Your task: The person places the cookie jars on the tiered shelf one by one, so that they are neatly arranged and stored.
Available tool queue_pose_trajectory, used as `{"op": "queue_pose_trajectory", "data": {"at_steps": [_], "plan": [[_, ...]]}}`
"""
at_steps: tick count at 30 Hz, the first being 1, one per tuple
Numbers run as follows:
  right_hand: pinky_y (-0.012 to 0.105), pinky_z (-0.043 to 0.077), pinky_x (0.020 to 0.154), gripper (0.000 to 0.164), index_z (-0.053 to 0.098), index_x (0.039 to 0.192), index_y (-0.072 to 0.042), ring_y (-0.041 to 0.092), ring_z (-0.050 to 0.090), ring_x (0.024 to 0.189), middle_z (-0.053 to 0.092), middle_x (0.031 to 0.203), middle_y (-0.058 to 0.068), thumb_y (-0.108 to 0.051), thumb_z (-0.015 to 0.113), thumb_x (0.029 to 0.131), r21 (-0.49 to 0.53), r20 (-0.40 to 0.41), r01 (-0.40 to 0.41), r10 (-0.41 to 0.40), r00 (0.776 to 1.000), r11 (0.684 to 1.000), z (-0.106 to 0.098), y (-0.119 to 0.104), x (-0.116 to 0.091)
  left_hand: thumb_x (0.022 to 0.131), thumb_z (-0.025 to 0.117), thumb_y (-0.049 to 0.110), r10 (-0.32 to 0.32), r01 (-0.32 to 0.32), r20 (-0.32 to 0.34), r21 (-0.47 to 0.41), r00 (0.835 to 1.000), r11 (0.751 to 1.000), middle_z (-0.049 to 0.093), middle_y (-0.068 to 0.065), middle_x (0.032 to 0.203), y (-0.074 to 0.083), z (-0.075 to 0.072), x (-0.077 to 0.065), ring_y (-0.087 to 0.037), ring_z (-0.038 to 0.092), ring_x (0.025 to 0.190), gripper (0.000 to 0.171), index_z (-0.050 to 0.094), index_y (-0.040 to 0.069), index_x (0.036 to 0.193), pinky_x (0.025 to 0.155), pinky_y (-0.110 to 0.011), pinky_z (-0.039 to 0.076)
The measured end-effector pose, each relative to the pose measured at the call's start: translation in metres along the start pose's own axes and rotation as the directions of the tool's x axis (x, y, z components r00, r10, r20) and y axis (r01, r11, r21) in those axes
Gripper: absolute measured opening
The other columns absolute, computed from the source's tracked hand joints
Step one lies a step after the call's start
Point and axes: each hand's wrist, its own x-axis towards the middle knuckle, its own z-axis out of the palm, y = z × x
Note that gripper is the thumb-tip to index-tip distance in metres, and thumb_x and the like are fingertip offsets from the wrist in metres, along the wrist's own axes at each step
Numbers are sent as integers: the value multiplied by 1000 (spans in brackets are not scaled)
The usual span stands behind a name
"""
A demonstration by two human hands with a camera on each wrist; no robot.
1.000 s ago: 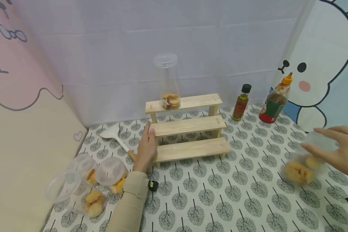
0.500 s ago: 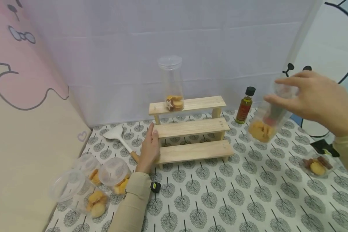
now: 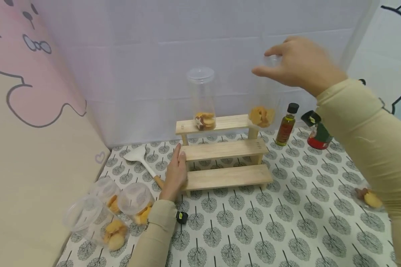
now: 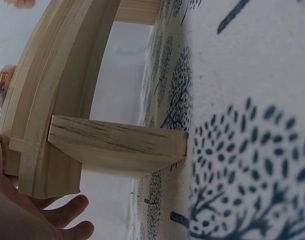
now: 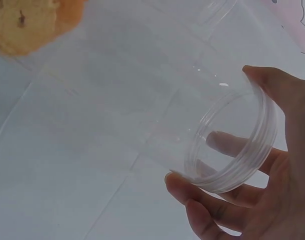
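Note:
My right hand (image 3: 295,65) holds a tall clear plastic jar (image 3: 264,92) by its lidded top, thumb and fingers spread round the rim. Orange-brown cookies lie in the jar's bottom, which overlaps the right end of the top shelf. In the right wrist view the lid (image 5: 237,145) sits between thumb and fingers. At the left end of the three-step wooden rack (image 3: 225,149), my left hand (image 3: 175,172) grips the side. The left wrist view shows its bent fingers (image 4: 67,210) around a plank end (image 4: 50,170). Another cookie jar (image 3: 202,98) stands on the top shelf's left part.
Several clear cookie jars (image 3: 115,226) stand or lean at front left. Behind them lies a white spatula (image 3: 138,155) with a wooden handle. Right of the rack are an oil bottle (image 3: 285,126) and a partly hidden sauce bottle (image 3: 319,137). Another container (image 3: 371,198) shows beside the right sleeve.
My right hand has carried the cookie jar up and leftward from the right side of the table to the top shelf's right end. My left hand has stayed on the rack.

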Motion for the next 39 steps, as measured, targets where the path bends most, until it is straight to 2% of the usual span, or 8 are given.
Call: {"op": "queue_pose_trajectory", "data": {"at_steps": [5, 13, 17, 22, 32, 39], "plan": [[64, 34, 111, 87, 47, 149, -9, 46, 37, 138, 43, 151, 24, -74, 44, 91, 37, 15, 9, -10, 1000, 999, 6, -18, 27, 104, 21, 60, 14, -14, -2, 1, 1000, 1000, 27, 2, 163, 2, 0, -1, -31, 27, 149, 52, 13, 51, 155, 121, -55, 20], [60, 36, 112, 90, 46, 150, -11, 43, 36, 141, 43, 153, 19, -77, 43, 89, 55, 72, -6, 2, 997, 998, 23, -35, 51, 105, 21, 57, 31, -31, -2, 20, 1000, 999, 27, 1, 163, 5, 4, 0, -32, 27, 148, 52, 14, 49, 156, 121, -55, 20], [62, 38, 110, 91, 45, 150, -11, 44, 35, 141, 38, 156, 21, -78, 43, 88, 72, 97, -14, 7, 995, 997, 31, -38, 54, 105, 21, 57, 32, -32, 2, 20, 999, 999, 26, 2, 164, 6, 6, -1, -31, 26, 149, 52, 13, 50, 155, 121, -54, 19], [63, 37, 110, 88, 45, 150, -9, 43, 34, 142, 35, 156, 23, -74, 44, 90, 91, 91, -10, 1, 996, 996, 36, -38, 54, 105, 21, 57, 33, -33, 0, 18, 999, 999, 27, 2, 163, 8, 7, -1, -31, 27, 148, 52, 14, 49, 156, 121, -54, 20], [66, 34, 110, 89, 34, 155, -8, 48, 32, 141, 25, 159, 29, -72, 40, 93, 53, 161, -4, -4, 987, 999, 35, -43, 57, 105, 22, 57, 43, -43, -11, 14, 999, 999, 28, 2, 163, 8, 5, -2, -30, 29, 148, 52, 15, 48, 156, 121, -52, 21], [67, 35, 109, 89, 31, 156, -8, 51, 36, 136, 24, 157, 30, -71, 39, 94, 43, 181, -8, 0, 984, 999, 34, -44, 58, 104, 21, 58, 39, -39, -12, 17, 999, 999, 28, 3, 163, 8, 5, -3, -30, 29, 148, 52, 13, 50, 155, 121, -53, 21]]}}
